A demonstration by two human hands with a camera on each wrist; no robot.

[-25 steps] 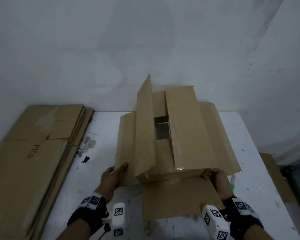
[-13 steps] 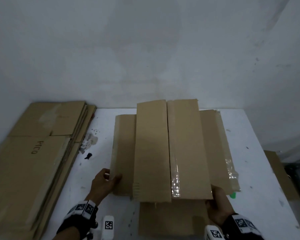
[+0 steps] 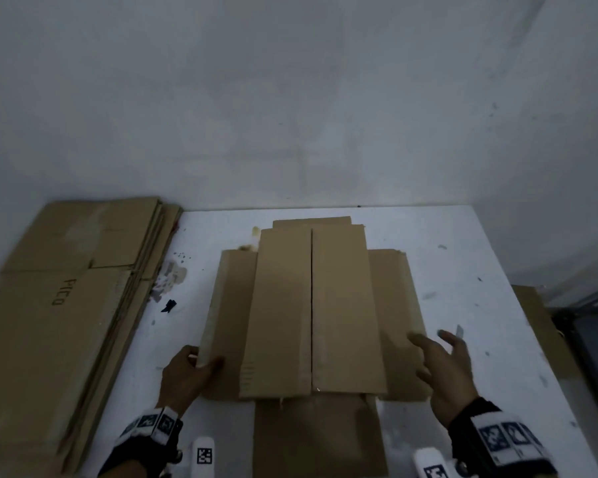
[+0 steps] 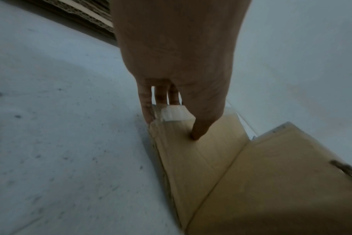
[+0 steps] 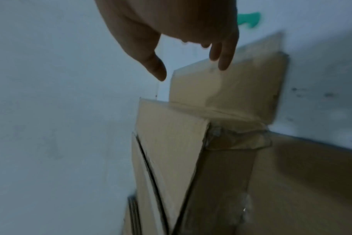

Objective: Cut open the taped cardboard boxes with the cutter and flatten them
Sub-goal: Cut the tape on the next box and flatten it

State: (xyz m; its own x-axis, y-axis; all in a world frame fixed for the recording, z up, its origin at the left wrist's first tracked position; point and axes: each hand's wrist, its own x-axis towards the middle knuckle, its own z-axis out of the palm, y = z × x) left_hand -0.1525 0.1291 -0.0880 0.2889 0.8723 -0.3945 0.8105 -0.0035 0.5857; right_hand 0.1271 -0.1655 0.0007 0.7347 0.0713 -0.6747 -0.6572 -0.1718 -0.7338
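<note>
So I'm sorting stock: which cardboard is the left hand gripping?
The flattened box on the table; the left hand pinches its left flap, not the stack leftward.

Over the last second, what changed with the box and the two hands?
The cardboard box went from half-standing, with one flap upright, to lying flat on the table. The right hand let go of its near edge and now hovers open. The left hand still grips the left flap. The flattened stack stayed put.
</note>
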